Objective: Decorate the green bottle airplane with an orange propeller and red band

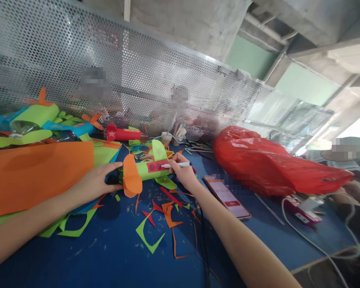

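My left hand (103, 182) grips the dark green end of a bottle craft (142, 171) wrapped in light green paper, with an orange paper propeller (132, 176) round its left part. Light green paper fins stick out near its right end. On the wrap lies a red strip (156, 166) bearing dark round marks. A white marker (180, 164) is pinched in my right hand (183, 170), its tip at the strip. Beneath the craft and in front of it, orange, red and green paper scraps (169, 216) are scattered on the blue table (108, 256).
Orange sheets (42, 172) and paper-covered bottles (36, 114) lie left. A red bottle craft (126, 133) and cups (166, 138) stand behind. To the right are a phone (227, 197), a red plastic bag (258, 160), white cables and a person. A perforated metal screen (156, 80) runs behind.
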The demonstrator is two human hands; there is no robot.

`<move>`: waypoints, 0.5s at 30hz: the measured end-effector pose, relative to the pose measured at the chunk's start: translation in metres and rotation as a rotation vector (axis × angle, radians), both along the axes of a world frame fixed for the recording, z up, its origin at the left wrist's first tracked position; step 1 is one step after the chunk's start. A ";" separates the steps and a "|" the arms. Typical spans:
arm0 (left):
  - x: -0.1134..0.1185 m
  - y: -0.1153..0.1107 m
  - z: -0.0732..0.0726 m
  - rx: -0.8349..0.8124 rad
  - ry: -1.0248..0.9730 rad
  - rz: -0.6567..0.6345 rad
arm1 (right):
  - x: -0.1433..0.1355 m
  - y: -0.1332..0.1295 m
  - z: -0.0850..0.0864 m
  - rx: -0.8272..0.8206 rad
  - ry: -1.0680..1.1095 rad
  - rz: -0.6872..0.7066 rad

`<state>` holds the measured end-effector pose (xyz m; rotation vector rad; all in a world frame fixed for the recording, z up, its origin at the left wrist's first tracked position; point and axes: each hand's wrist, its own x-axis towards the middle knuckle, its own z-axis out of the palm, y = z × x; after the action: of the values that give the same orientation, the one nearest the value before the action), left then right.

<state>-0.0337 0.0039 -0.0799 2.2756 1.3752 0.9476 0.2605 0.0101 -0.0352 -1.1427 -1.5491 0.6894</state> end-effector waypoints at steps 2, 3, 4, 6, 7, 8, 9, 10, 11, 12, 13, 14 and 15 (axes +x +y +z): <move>0.000 0.001 -0.001 0.020 0.020 0.008 | 0.000 0.001 0.000 -0.002 0.000 0.003; 0.000 0.001 -0.002 0.028 0.029 0.011 | 0.000 0.001 0.000 -0.003 0.002 0.004; -0.001 0.001 -0.002 0.032 0.028 0.011 | 0.000 0.001 -0.001 -0.003 0.005 0.003; 0.000 0.002 -0.003 0.029 0.022 0.010 | 0.000 0.001 -0.001 -0.001 0.008 0.001; 0.000 0.002 -0.003 0.022 0.021 0.009 | 0.000 0.001 -0.001 -0.001 0.007 0.001; 0.000 0.003 -0.003 0.013 0.023 0.008 | 0.000 0.001 -0.001 -0.002 0.005 0.002; 0.000 0.002 -0.002 0.005 0.026 0.008 | 0.000 0.001 -0.002 -0.003 0.002 0.004; 0.000 0.002 -0.002 0.000 0.031 0.008 | 0.000 0.001 -0.002 -0.002 0.001 0.006; 0.000 0.002 -0.002 -0.001 0.037 0.007 | 0.000 0.001 -0.002 -0.001 0.001 0.007; 0.000 0.002 -0.002 0.001 0.040 0.007 | 0.000 0.002 -0.002 0.001 0.002 0.006; 0.000 0.002 -0.001 0.005 0.041 0.009 | 0.000 0.002 -0.003 0.004 0.003 0.005; 0.000 0.002 -0.002 0.008 0.040 0.010 | 0.000 0.002 -0.003 0.005 0.003 0.005; 0.000 0.002 -0.002 0.009 0.038 0.011 | 0.000 0.002 -0.003 0.005 0.002 0.007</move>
<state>-0.0339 0.0057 -0.0816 2.3059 1.4036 0.9203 0.2609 0.0124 -0.0387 -1.1332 -1.5528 0.6911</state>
